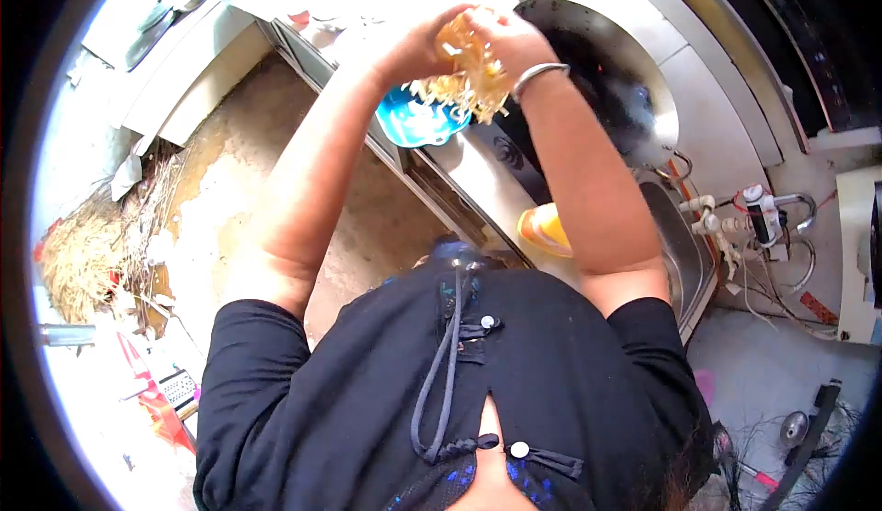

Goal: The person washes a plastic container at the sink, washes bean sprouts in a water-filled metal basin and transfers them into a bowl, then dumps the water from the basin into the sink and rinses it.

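Note:
Above the counter, my left hand (418, 47) and my right hand (522, 47) are close together, both closed around a bunch of thin pale-yellow food strips (469, 84). The strips hang down between my palms, their loose ends pointing toward me. I cannot make out which food they are. Below them, partly covered by the bunch, is a bright blue bowl (404, 130) at the counter's edge. A large dark wok (606, 89) stands just right of my right hand, with a loop handle at its far side. My right wrist wears a silver bangle (540, 72).
A yellow-orange item (548, 228) lies on the counter under my right forearm. Beyond it are a metal sink (675, 235) and pipes with a tap (758, 222). Dry straw (87, 254) is piled at the left, beside the stained floor (230, 162).

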`<state>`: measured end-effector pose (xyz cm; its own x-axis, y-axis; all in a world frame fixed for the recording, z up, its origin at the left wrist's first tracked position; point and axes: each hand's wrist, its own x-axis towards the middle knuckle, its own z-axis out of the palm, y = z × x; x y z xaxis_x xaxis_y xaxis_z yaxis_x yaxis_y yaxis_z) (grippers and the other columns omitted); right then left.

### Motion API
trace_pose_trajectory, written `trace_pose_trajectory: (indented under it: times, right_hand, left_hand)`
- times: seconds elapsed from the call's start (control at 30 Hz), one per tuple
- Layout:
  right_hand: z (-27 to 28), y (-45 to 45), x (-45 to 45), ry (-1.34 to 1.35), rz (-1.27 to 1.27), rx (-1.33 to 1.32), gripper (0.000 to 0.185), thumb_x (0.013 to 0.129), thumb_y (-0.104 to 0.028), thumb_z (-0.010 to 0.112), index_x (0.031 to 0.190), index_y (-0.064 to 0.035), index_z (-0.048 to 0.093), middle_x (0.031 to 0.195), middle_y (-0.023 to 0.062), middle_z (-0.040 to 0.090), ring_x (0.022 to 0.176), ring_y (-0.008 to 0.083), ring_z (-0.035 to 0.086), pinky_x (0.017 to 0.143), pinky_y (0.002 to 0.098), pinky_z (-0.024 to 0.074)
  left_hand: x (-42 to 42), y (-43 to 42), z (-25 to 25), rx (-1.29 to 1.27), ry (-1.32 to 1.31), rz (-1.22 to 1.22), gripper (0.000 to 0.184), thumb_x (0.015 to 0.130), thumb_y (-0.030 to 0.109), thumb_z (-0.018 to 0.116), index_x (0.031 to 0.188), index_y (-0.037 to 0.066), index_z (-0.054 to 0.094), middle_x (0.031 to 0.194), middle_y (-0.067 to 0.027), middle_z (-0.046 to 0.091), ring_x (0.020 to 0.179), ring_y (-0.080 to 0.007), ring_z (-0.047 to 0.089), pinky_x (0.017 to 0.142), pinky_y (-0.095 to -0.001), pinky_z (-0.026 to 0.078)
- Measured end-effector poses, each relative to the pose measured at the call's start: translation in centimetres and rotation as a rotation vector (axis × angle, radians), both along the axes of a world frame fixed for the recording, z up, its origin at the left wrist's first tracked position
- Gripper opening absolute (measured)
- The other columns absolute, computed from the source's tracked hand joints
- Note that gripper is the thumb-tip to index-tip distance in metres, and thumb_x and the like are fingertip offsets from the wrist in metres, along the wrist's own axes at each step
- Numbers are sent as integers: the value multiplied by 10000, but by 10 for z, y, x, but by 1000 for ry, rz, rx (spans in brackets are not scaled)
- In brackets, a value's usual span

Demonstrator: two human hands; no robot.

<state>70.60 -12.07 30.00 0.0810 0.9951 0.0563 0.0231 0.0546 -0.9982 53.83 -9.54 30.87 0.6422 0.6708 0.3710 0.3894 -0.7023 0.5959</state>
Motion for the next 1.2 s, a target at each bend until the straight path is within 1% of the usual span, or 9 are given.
trace_pose_trajectory:
  times: [0.07,0.1,0.27,0.47,0.53,0.67,0.77,1.0,1.2]
  right_hand:
    - [-48,31,-16,11,37,24,339,826,-260,660,1062,-24,600,982,66,617,889,140,574,767,269,467]
    - [-61,37,-25,-65,10,-31,334,828,-264,657,1059,-28,605,987,69,617,899,144,572,773,274,467]
    - [-120,42,-44,60,67,-140,343,831,-262,646,1081,-31,605,1009,71,618,921,148,568,793,288,472]
    - [-216,65,-38,-106,98,-137,397,866,-308,573,1160,-41,557,1129,116,584,1035,186,548,895,291,432]
    - [-208,64,-43,18,123,-218,421,867,-328,564,1163,-29,552,1125,129,589,1038,194,554,896,293,435]
    - [-217,75,-38,-516,116,-352,503,862,-447,488,1148,-42,571,1144,160,594,1044,267,573,884,333,443]
    - [-154,65,-35,-919,284,-340,375,825,-398,509,1000,-104,662,994,151,650,950,287,613,837,347,460]
    - [-185,23,1,-701,-431,-363,264,789,-286,553,768,-44,655,793,202,636,761,345,634,688,395,492]
    - [-219,-27,-14,-987,-176,-593,250,739,-134,551,962,-38,611,985,201,619,927,350,596,842,406,471]
  left_hand:
    - [-18,10,-27,-18,77,77,785,647,200,768,1338,165,398,1125,-171,594,1037,-294,575,906,-366,446]
    - [-24,20,-41,12,225,129,796,640,284,792,1317,81,426,1199,-189,543,1146,-305,501,964,-367,404]
    - [-31,45,-115,-49,94,70,659,649,100,693,1265,62,461,1191,-207,533,1149,-342,489,981,-379,396]
    - [-32,57,-163,-230,136,58,596,631,100,704,1191,52,507,1162,-191,546,1115,-342,503,975,-381,401]
    - [-35,64,-187,-205,177,30,599,623,132,726,1179,53,515,1161,-185,547,1113,-337,502,975,-381,400]
    - [-42,77,-198,-233,357,-22,625,602,218,775,1155,53,535,1169,-173,543,1126,-322,492,979,-378,395]
    - [-41,88,-181,-312,354,46,390,767,302,608,1095,91,603,1062,-153,614,1018,-300,569,909,-375,436]
    - [-38,100,-202,-365,393,78,296,860,286,490,1054,115,633,1053,-136,631,973,-294,594,850,-369,464]
    - [-31,64,-206,-261,537,6,375,770,298,617,1097,115,601,1059,-161,617,1004,-306,574,863,-391,462]
